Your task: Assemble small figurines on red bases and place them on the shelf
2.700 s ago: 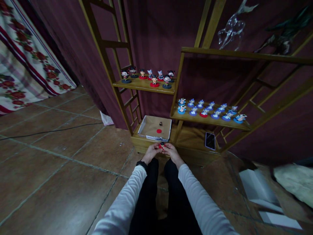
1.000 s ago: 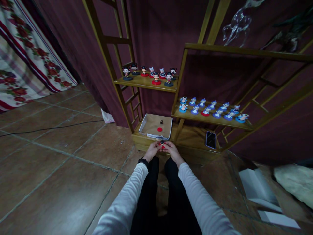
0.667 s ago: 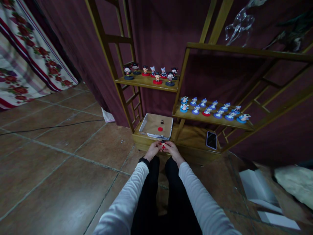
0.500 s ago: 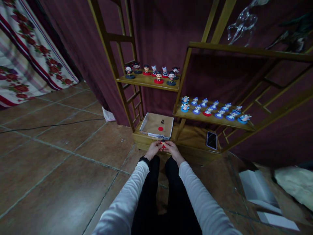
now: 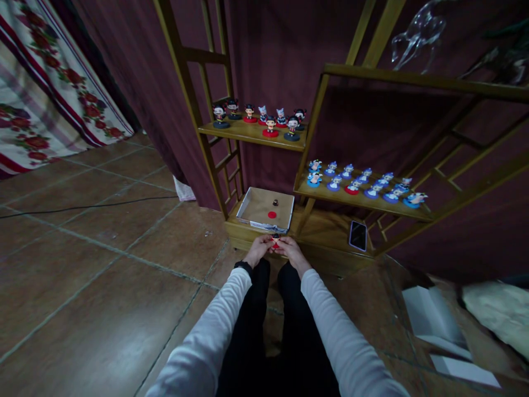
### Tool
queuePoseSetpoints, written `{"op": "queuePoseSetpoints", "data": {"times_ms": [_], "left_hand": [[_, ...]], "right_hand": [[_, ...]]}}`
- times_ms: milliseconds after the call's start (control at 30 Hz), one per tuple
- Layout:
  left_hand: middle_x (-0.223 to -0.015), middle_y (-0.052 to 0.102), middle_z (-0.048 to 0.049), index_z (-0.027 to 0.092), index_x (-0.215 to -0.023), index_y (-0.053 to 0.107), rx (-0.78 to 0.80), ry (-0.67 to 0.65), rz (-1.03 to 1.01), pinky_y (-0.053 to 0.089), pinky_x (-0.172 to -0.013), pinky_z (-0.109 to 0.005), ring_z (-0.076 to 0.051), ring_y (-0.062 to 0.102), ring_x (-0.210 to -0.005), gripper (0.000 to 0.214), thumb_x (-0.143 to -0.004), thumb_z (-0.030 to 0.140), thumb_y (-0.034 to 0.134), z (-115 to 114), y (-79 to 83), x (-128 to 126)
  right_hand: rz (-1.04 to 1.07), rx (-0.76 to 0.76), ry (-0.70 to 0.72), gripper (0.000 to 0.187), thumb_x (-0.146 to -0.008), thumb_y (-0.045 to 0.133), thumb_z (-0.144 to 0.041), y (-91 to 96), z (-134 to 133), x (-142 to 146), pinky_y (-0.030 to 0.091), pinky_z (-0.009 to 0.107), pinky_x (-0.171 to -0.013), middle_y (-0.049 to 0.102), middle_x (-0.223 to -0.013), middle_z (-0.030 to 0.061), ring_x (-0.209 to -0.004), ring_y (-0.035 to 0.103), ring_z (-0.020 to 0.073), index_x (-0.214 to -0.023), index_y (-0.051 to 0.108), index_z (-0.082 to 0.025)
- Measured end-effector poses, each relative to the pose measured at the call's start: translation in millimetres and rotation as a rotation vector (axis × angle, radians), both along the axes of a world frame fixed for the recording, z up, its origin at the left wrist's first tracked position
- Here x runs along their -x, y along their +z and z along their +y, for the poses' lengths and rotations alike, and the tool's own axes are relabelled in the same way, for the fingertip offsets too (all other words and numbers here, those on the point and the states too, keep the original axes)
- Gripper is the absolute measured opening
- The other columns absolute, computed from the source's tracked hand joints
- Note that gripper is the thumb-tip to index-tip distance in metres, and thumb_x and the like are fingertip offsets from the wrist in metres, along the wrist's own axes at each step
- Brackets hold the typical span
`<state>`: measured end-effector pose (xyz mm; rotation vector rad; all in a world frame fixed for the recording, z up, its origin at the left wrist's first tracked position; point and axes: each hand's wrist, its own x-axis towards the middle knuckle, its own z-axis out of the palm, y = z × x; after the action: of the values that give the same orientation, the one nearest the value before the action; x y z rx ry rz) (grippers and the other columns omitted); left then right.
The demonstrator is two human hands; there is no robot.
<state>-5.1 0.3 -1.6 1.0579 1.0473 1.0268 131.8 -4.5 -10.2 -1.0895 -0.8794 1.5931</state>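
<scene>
Between my two hands, just in front of the wooden shelf unit, is a small figurine (image 5: 275, 239) with dark hair and a red body or base. My left hand (image 5: 259, 249) pinches it from the left, and my right hand (image 5: 290, 248) grips it from the right. Fingers cover much of its lower part. Beyond the hands, a shallow cardboard box (image 5: 253, 223) lies on the lowest board. In it are a red disc-shaped base (image 5: 271, 215) and a small dark figurine piece (image 5: 275, 203).
Several dark-haired figurines (image 5: 270, 127) stand on the upper left shelf. Several blue and purple figurines (image 5: 374, 189) line the right shelf. Below them lies a phone (image 5: 357, 236). A clear horse ornament (image 5: 419, 36) stands higher up. White packaging (image 5: 433, 320) lies on the floor at right.
The camera view has shifted slightly. Both hands stay together on the small figurine, almost in the same place; the figurines on the shelves and the box contents look unchanged.
</scene>
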Motion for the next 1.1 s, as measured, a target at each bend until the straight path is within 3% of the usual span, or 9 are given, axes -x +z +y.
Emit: {"op": "queuePoseSetpoints", "data": {"times_ms": [367, 667, 1100], "left_hand": [[-0.060, 0.060, 0.0013, 0.013, -0.105, 0.060, -0.054, 0.033, -0.106, 0.042, -0.057, -0.022, -0.010, 0.056, -0.055, 0.047, -0.062, 0.028, 0.072, -1, 0.3, -1], [-0.072, 0.067, -0.0042, 0.012, -0.078, 0.064, -0.103, 0.098, -0.118, 0.048, -0.070, -0.028, -0.014, 0.060, -0.066, 0.031, -0.052, 0.024, 0.078, 0, -1.4, 1], [-0.068, 0.066, -0.0026, 0.013, -0.076, 0.064, -0.110, 0.088, -0.076, 0.046, -0.068, -0.027, -0.013, 0.058, -0.064, 0.029, -0.053, 0.026, 0.078, -2, -0.2, 3]], "right_hand": [[0.070, -0.111, -0.012, 0.033, -0.060, 0.073, -0.033, 3.9, 0, -3, 0.050, 0.034, -0.076, 0.066, -0.090, 0.0018, -0.077, 0.062, 0.0149, -0.088, 0.059, -0.022], [0.114, -0.109, 0.017, 0.040, -0.054, 0.073, -0.019, 14.6, -3, -7, 0.047, 0.030, -0.080, 0.065, -0.096, 0.0013, -0.087, 0.060, 0.0158, -0.092, 0.060, -0.023], [0.127, -0.107, 0.029, 0.033, -0.058, 0.072, -0.021, 14.7, -4, -10, 0.045, 0.027, -0.077, 0.065, -0.093, 0.0000, -0.086, 0.059, 0.0155, -0.089, 0.060, -0.025]]}}
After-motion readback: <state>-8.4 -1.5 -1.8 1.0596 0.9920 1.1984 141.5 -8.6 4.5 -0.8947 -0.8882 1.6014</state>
